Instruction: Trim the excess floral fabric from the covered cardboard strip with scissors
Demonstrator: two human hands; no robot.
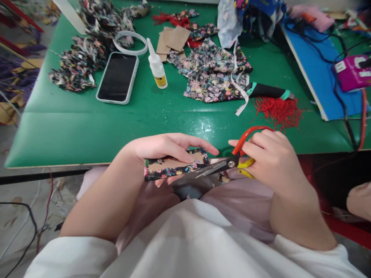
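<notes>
My left hand is closed on a small cardboard rectangle whose edges are wrapped in black floral fabric. The thumb lies on the bare brown cardboard, and fingertips show below the piece. My right hand grips scissors with red and yellow handles. Their blades point left and lie over the right lower edge of the covered piece; whether they touch it I cannot tell. Both hands are over the lap at the table's front edge. A small floral scrap shows below the scissors.
On the green table are a phone, a glue bottle, a tape roll, cardboard pieces, floral fabric pieces, a cutter knife, red threads and a blue board with cables. Gathered fabric lies left.
</notes>
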